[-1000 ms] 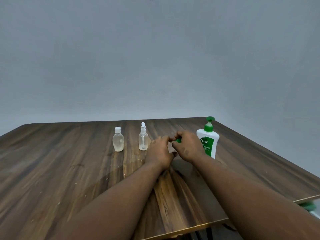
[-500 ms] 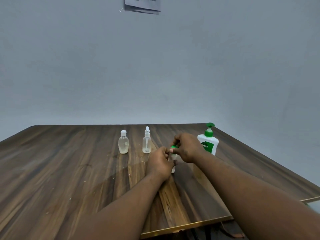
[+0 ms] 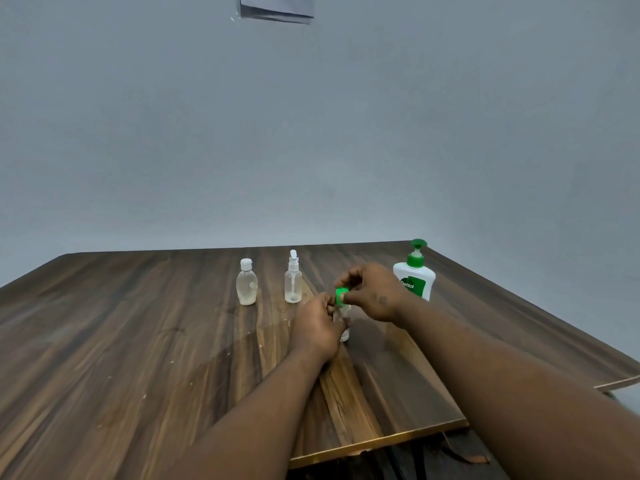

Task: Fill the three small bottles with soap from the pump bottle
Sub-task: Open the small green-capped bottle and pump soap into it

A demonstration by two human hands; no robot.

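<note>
Since twisting probably needs a steadied body, the left hand wraps the small bottle standing on the table while the right hand pinches its green cap. Beyond stand a white-capped bottle, a spray bottle, and the pump bottle.

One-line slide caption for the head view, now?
Left hand holds a small clear bottle on the wooden table while right hand pinches its green cap.

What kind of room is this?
Probably a plain indoor workroom, though I can't be sure: a bare grey wall with a paper notice, and a wooden table holding a pump bottle.
</note>
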